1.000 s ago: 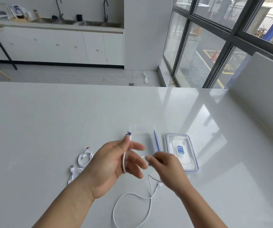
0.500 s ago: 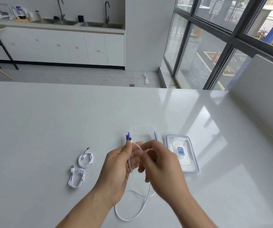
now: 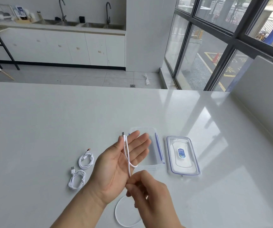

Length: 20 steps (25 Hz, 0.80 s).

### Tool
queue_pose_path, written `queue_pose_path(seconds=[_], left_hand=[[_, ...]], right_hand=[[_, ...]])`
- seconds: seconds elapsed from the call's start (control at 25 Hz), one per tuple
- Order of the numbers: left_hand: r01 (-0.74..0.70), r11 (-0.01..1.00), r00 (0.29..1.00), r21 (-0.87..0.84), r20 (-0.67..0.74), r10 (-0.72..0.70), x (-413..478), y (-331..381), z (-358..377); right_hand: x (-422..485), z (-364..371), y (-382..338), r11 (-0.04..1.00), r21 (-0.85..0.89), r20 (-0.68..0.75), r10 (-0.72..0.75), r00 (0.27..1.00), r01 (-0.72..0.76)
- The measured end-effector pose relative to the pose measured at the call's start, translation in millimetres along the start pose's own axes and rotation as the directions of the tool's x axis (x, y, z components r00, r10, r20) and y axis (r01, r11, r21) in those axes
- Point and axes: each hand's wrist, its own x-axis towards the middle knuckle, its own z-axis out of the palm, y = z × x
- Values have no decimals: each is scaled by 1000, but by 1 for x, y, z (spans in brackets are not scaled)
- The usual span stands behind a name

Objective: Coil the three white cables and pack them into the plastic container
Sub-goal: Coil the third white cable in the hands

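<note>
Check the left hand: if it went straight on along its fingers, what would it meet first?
The open plastic container. The left hand, thumb pinning the white cable, points its fingers away and rightward at it. Depth is unclear: the hand may be held above the rim and pass over.

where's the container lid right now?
Head view: the lid lies flat on the white table, just right of the open plastic container and beyond the right hand.
</note>
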Motion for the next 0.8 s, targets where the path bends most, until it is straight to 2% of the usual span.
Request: queue_pose_path(seconds=[0.08, 0.16, 0.2, 0.28, 0.36, 0.44, 0.52, 0.6, 0.68, 0.72, 0.8], left_hand=[[20, 1000, 999, 7, 35, -21, -3, 3, 0], [47, 998, 996, 43, 70, -50, -5, 4, 1], [67, 995, 994, 70, 83, -73, -6, 4, 2], [122, 979, 986, 166, 90, -138, -8, 7, 7], [166, 921, 973, 352, 91, -210, -11, 10, 7], [192, 806, 954, 560, 86, -288, -12, 12, 0], [219, 660, 933, 718, 44, -357, -12, 10, -8], [227, 513, 923, 828, -14, -385, -10, 4, -12], [219, 430, 932, 876, -57, -358, -9, -1, -10], [206, 436, 945, 876, -62, -321, -8, -3, -10], [158, 557, 973, 815, -32, -228, -7, -5, -12]], right_hand=[[6, -8, 8, 974, 199, 87, 90, 992, -106], [15, -19, 21, 931, 303, 223, 138, 965, -204], [21, -25, 27, 937, 265, 279, 151, 948, -227], [34, -39, 39, 976, 9, 344, 201, 917, -217], [49, -57, 42, 959, -227, 362, 247, 899, -172], [64, -76, 35, 938, -304, 353, 272, 895, -165], [79, -89, 15, 931, -305, 343, 305, 889, -202], [89, -90, -7, 934, -287, 332, 306, 892, -213], [90, -80, -29, 916, -379, 285, 254, 924, -134], [87, -74, -37, 889, -449, 246, 217, 945, -87], [76, -64, -48, 873, -477, 122, 178, 976, -100]])
